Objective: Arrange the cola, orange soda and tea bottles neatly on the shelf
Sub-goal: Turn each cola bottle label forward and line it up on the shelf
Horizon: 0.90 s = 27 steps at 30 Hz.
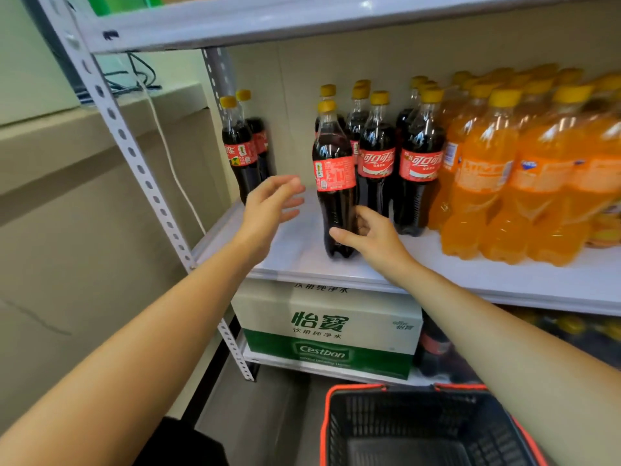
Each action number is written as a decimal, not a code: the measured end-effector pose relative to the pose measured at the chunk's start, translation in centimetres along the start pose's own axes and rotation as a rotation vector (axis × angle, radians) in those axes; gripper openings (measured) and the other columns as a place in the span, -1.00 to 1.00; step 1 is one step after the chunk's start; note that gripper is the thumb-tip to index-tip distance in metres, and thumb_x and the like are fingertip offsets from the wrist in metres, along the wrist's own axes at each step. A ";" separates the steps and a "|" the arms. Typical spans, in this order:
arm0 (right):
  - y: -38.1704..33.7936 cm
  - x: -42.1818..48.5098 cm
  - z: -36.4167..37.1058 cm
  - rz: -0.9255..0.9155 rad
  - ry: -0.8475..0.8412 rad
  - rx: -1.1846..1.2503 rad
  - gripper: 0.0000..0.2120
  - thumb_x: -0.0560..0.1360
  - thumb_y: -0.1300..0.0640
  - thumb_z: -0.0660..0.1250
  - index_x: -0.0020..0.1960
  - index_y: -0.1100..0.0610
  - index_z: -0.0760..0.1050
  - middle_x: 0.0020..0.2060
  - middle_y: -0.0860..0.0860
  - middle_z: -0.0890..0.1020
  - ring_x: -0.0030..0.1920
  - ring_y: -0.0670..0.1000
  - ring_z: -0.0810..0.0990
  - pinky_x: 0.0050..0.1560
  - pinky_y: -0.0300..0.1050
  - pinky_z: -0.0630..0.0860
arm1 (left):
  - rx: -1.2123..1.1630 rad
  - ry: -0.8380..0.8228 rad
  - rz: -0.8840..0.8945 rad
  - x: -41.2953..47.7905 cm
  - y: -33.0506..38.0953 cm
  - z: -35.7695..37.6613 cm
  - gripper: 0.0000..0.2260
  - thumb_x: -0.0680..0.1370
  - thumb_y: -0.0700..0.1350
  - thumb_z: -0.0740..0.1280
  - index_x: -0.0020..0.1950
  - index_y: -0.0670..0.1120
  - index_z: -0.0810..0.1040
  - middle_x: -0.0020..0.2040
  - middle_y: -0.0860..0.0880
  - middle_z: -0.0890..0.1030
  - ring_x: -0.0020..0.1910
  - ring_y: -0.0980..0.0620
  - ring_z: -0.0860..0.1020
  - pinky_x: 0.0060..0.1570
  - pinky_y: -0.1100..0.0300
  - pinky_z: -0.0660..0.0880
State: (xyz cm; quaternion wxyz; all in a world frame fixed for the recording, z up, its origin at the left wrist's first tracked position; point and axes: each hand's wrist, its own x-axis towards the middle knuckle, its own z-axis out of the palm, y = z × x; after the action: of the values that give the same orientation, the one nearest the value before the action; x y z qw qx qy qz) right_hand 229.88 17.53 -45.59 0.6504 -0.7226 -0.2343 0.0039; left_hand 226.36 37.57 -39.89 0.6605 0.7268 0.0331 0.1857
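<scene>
A cola bottle (pixel 334 176) with a yellow cap and red label stands upright near the front of the white shelf (pixel 302 257). My right hand (pixel 369 235) grips its lower body, thumb across the front. My left hand (pixel 272 205) hovers open just left of it, fingers spread, touching nothing. Two cola bottles (pixel 240 146) stand at the shelf's far left by the post. Several more cola bottles (pixel 400 153) form rows behind and right of the held one. Several orange soda bottles (pixel 504 176) fill the shelf's right side. No tea bottles show.
A grey metal shelf board (pixel 268 21) hangs overhead and a perforated post (pixel 134 156) slants at the left. A green and white water carton (pixel 327 331) sits on the lower shelf. A black basket with red rim (pixel 420 428) stands on the floor below.
</scene>
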 end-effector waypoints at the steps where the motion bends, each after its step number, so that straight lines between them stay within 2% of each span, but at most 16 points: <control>1: -0.4 -0.8 -0.2 0.006 -0.002 0.019 -0.72 0.51 0.16 0.51 0.19 0.06 0.58 0.07 0.09 0.71 0.08 0.03 0.70 0.13 -0.10 0.62 | -0.030 -0.045 -0.008 -0.7 0.7 0.6 -0.73 0.63 0.01 0.39 0.28 -0.07 0.59 0.14 -0.04 0.71 0.10 -0.01 0.70 0.09 0.10 0.62; 4: -1.9 -3.5 -0.9 0.045 -0.050 0.093 -0.77 0.55 0.15 0.46 0.20 0.07 0.61 0.04 0.07 0.72 0.00 -0.07 0.70 0.06 -0.17 0.61 | -0.084 -0.155 -0.056 -2.7 2.2 2.5 -0.67 0.64 0.07 0.33 0.33 -0.07 0.56 0.21 -0.04 0.68 0.16 -0.06 0.67 0.18 0.03 0.60; 6: -2.7 -5.6 -1.5 0.121 -0.101 0.217 -0.78 0.56 0.14 0.43 0.20 0.05 0.61 0.03 0.06 0.72 0.02 -0.03 0.69 0.09 -0.08 0.60 | -0.133 -0.240 -0.090 -4.2 2.6 3.6 -0.64 0.66 0.09 0.28 0.36 -0.08 0.54 0.19 -0.04 0.67 0.14 -0.03 0.65 0.19 0.05 0.57; 8: -3.2 -7.7 -2.2 0.218 -0.167 0.378 -0.70 0.50 0.09 0.43 0.23 0.07 0.60 0.06 0.05 0.71 0.08 0.03 0.68 0.14 -0.02 0.59 | -0.198 -0.302 -0.118 -5.6 2.7 4.5 -0.60 0.61 0.09 0.30 0.35 -0.10 0.52 0.15 -0.08 0.65 0.10 -0.02 0.63 0.16 0.08 0.56; 11: -3.5 -10.8 -3.3 0.325 -0.247 0.496 -0.64 0.52 0.09 0.42 0.30 0.10 0.56 0.07 0.06 0.71 0.09 0.07 0.68 0.01 -0.03 0.63 | -0.250 -0.329 -0.116 -7.5 2.5 5.4 -0.58 0.52 0.02 0.33 0.30 -0.17 0.50 0.12 -0.18 0.58 0.09 -0.12 0.56 0.16 -0.01 0.48; 13: -3.4 -12.4 -4.0 0.377 -0.181 0.544 -0.65 0.57 0.17 0.37 0.35 0.16 0.51 0.05 0.07 0.70 0.03 0.06 0.69 -0.11 -0.07 0.63 | -0.263 -0.300 -0.104 -8.7 1.7 6.0 -0.64 0.50 -0.03 0.37 0.25 -0.16 0.52 0.03 -0.11 0.63 0.02 -0.08 0.61 0.09 0.02 0.52; 15: -3.0 -13.6 -4.5 0.432 -0.059 0.608 -0.70 0.55 0.18 0.37 0.27 0.18 0.51 0.03 0.08 0.66 -0.06 0.03 0.70 -0.18 -0.05 0.64 | -0.286 -0.227 -0.117 -10.0 0.6 6.6 -0.61 0.47 -0.04 0.44 0.25 -0.12 0.53 0.00 -0.03 0.66 -0.03 0.00 0.65 0.00 0.09 0.58; 17: -2.3 -14.5 -4.8 0.445 0.024 0.659 -0.75 0.48 0.14 0.41 0.13 0.14 0.49 0.02 0.11 0.62 -0.05 0.08 0.68 -0.07 0.13 0.67 | -0.263 -0.151 -0.117 -10.7 -0.2 7.3 -0.55 0.44 0.00 0.50 0.27 -0.12 0.55 0.03 -0.01 0.67 -0.01 0.02 0.68 -0.08 0.13 0.60; 19: -1.7 -15.0 -4.8 0.435 0.053 0.669 -0.65 0.38 0.14 0.46 0.11 0.15 0.45 0.06 0.14 0.59 0.06 0.18 0.65 0.13 0.32 0.62 | -0.197 -0.132 -0.093 -10.9 -0.9 7.9 -0.59 0.45 0.04 0.53 0.24 -0.06 0.58 0.03 0.02 0.71 0.02 0.04 0.71 -0.11 0.17 0.62; 20: -1.6 -15.3 -4.7 0.429 0.060 0.663 -0.60 0.35 0.16 0.48 0.13 0.16 0.44 0.07 0.14 0.59 0.09 0.20 0.65 0.15 0.34 0.61 | -0.174 -0.132 -0.088 -10.8 -1.1 8.1 -0.62 0.46 0.06 0.53 0.23 -0.02 0.59 0.04 0.04 0.72 0.04 0.04 0.71 -0.11 0.17 0.63; 22: -1.1 -15.5 -4.7 0.415 0.062 0.664 -0.55 0.29 0.23 0.51 0.13 0.14 0.46 0.07 0.12 0.61 0.09 0.20 0.65 0.11 0.31 0.63 | -0.168 -0.132 -0.111 -10.5 -1.2 8.5 -0.64 0.49 0.10 0.49 0.23 0.03 0.59 0.06 0.05 0.72 0.04 0.07 0.71 -0.09 0.17 0.63; 25: -0.4 -15.5 -5.2 0.427 0.067 0.695 -0.58 0.28 0.26 0.52 0.11 0.11 0.52 0.10 0.11 0.64 0.09 0.18 0.66 0.06 0.27 0.65 | -0.283 -0.152 -0.188 -9.9 -1.7 8.5 -0.75 0.47 0.08 0.39 0.09 0.03 0.59 -0.15 0.12 0.69 -0.13 0.15 0.67 -0.05 0.18 0.57; 27: 0.3 -15.3 -5.6 0.446 0.073 0.728 -0.63 0.32 0.25 0.54 0.10 0.11 0.57 0.08 0.10 0.66 0.07 0.16 0.69 0.04 0.24 0.65 | -0.398 -0.200 -0.225 -9.6 -2.2 8.4 -0.79 0.47 0.02 0.31 0.06 -0.01 0.54 -0.17 0.08 0.61 -0.18 0.11 0.62 -0.01 0.14 0.54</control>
State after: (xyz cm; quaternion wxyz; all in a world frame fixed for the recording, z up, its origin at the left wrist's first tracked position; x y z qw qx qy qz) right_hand 218.08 7.04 -49.55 0.8542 -0.4783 -0.0324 0.2013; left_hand 220.52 27.09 -44.65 0.8070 0.5891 0.0111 0.0410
